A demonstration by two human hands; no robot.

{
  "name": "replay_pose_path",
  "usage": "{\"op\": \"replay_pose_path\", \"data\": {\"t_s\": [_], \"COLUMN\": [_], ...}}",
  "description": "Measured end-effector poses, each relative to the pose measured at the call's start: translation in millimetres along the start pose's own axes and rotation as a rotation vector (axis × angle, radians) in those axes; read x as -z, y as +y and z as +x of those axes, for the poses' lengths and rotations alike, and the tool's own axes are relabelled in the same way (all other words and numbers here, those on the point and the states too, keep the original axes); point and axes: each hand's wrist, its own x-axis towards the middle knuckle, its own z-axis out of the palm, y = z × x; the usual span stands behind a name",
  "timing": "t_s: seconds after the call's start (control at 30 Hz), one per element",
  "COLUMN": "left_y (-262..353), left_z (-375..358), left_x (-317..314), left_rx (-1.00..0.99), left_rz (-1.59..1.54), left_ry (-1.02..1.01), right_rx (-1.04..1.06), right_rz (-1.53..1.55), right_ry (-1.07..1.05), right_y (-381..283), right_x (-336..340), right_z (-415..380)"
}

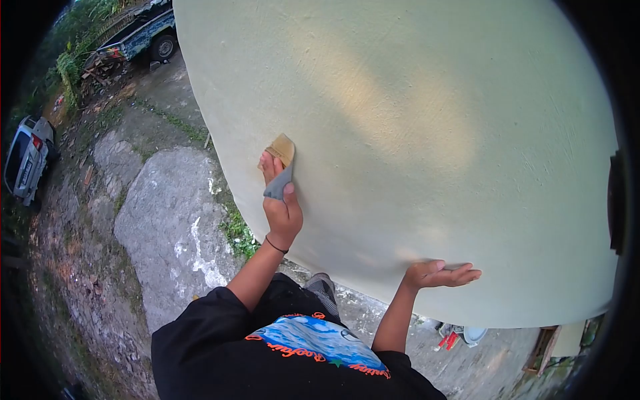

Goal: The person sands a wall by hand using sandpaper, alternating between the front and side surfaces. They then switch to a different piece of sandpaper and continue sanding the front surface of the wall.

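My left hand holds a folded piece of sandpaper, brown on one face and grey on the other, against a pale green wall. The fingers lie behind the folded sheet and the thumb presses along its grey side. Lower and to the right, my right hand rests edge-on at the wall. Its fingers stretch out to the right with nothing in them. Faint ridges and small bumps mark the wall's surface, and a patch of warm light falls across its upper middle.
Rough concrete ground with weeds runs along the wall's left side. A pickup truck stands at the upper left, a silver car at the far left. Below the wall lie red-handled items, a pale round container and a wooden frame.
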Motion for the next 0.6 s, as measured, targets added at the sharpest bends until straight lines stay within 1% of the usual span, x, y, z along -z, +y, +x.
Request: {"op": "replay_pose_path", "data": {"t_s": [0.03, 0.07, 0.1, 0.17, 0.2, 0.27, 0.3, 0.37, 0.43, 0.5, 0.53, 0.57, 0.6], "left_y": [2.3, -3.5, -13.3, 14.2, 29.5, 59.6, 67.6, 67.6, 42.7, 35.1, 35.9, 42.0, 37.7], "left_z": [23.5, 41.5, 60.1, 92.8, 93.5, 75.6, 55.9, 1.8, -15.2, 14.8, 37.9, 62.0, 79.7], "left_x": [-2.3, 0.9, 0.7, -14.4, -23.7, -41.2, -42.3, -43.8, -30.5, -16.9, -15.2, -10.1, -12.2], "left_rx": [0.02, 0.192, 0.263, 0.205, 0.197, -0.034, -0.184, -0.25, -0.272, -0.251, -0.193, -0.159, -0.067], "left_rz": [0.022, -0.091, -0.027, -0.172, -0.179, -0.161, -0.042, 0.031, 0.087, 0.09, 0.045, 0.046, -0.077], "left_ry": [0.18, 0.219, 0.316, 0.42, 0.408, 0.37, 0.242, -0.04, -0.146, -0.065, 0.049, 0.117, 0.202], "right_rx": [0.002, -0.016, -0.021, -0.024, -0.045, -0.053, -0.05, -0.052, -0.044, -0.026, -0.027, -0.025, -0.022], "right_rz": [-0.004, -0.013, -0.025, -0.008, -0.02, -0.009, 0.018, 0.022, 0.03, 0.027, 0.031, 0.028, 0.026], "right_ry": [-0.012, -0.007, -0.004, -0.014, -0.024, -0.021, -0.02, -0.031, -0.033, -0.046, -0.058, -0.055, -0.048], "right_y": [-0.1, -1.0, -0.8, -0.3, -1.2, 1.2, 1.0, -0.7, 2.5, 4.9, 5.5, 6.0, 6.2], "right_x": [0.5, 0.6, 1.7, 1.9, 3.0, 5.2, 2.4, 4.3, 4.2, 3.5, 4.6, 4.6, 3.3], "right_z": [-0.7, -1.4, -2.0, -1.6, -2.1, -4.4, -4.2, -5.5, -4.7, -5.4, -6.2, -6.9, -6.7]}}
